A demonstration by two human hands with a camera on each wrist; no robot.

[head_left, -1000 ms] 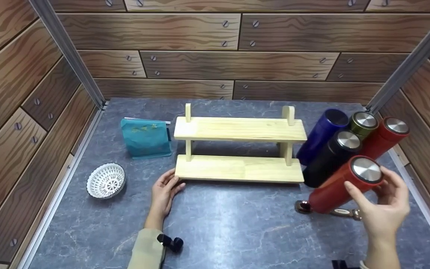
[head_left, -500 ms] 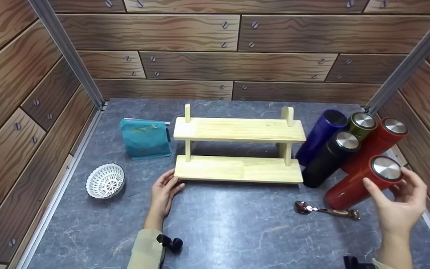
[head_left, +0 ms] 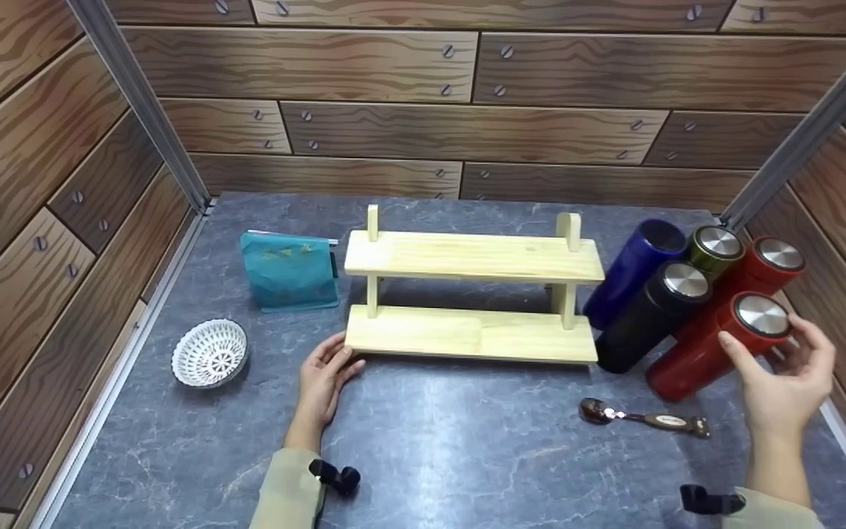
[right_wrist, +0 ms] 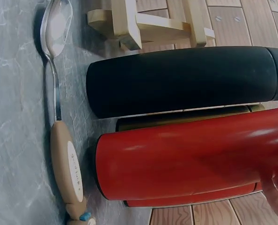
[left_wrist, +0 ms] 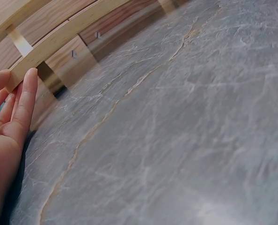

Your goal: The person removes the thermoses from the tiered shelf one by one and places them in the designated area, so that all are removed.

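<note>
Grasping the near red flask about its steel-capped top, our right hand has thumb and fingers curled round the upper end; the flask stands on the grey stone-patterned table at the right, just in front of the second red flask and beside the black flask. Our left hand lies flat and relaxed on the table, straight fingertips touching the lower left corner of the wooden two-tier shelf; it holds nothing.

Further items:
- blue flask and olive flask, behind the black one, right of the shelf.
- spoon, brown handle, lying flat in front of the flasks.
- white woven bowl, far left.
- teal pouch, upright, left of the shelf.
</note>
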